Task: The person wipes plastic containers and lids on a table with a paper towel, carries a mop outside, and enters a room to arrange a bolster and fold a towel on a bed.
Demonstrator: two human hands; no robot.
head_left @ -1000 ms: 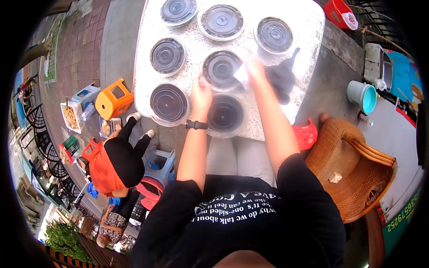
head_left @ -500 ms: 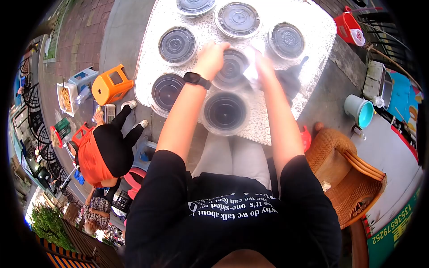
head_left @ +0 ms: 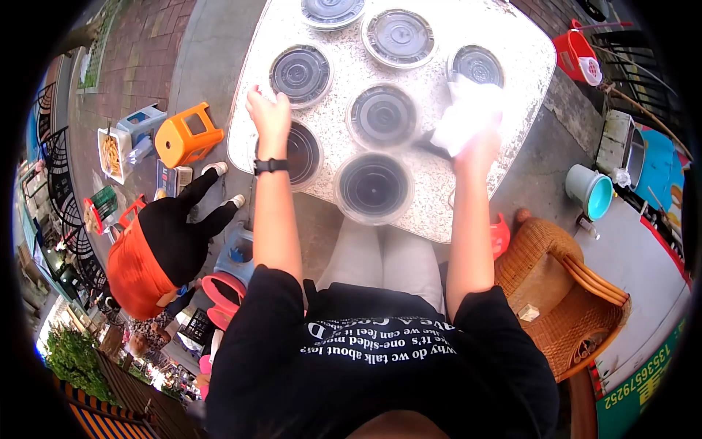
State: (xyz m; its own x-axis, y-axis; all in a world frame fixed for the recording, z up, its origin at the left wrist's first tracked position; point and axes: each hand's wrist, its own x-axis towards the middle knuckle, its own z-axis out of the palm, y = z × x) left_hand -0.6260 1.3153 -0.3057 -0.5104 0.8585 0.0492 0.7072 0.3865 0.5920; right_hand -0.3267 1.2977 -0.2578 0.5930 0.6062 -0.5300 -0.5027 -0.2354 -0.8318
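My left hand (head_left: 270,117), with a dark band on the wrist, hovers at the table's left side. Its fingers are loosely bent and apart, holding nothing. Closest to it are two round tubs with clear lids and dark contents, the upper-left tub (head_left: 300,75) and the lower-left tub (head_left: 303,155), the latter partly hidden by my arm. In my right hand (head_left: 479,148) is a crumpled white cloth or tissue (head_left: 464,110), washed out by glare. It overlaps the right tub (head_left: 477,64). Between my hands stand a middle tub (head_left: 383,115) and a front tub (head_left: 374,187).
Two more lidded tubs, the far tub (head_left: 399,38) and the far-left tub (head_left: 333,10), stand on the speckled white table (head_left: 512,44). A wicker chair (head_left: 541,278) and a bucket (head_left: 589,192) are at right. At left are an orange stool (head_left: 189,137) and a bending person (head_left: 157,245).
My left hand has left the middle tub and moved left. My right hand has moved right with the white cloth or tissue. The person at left bends in a shifted position.
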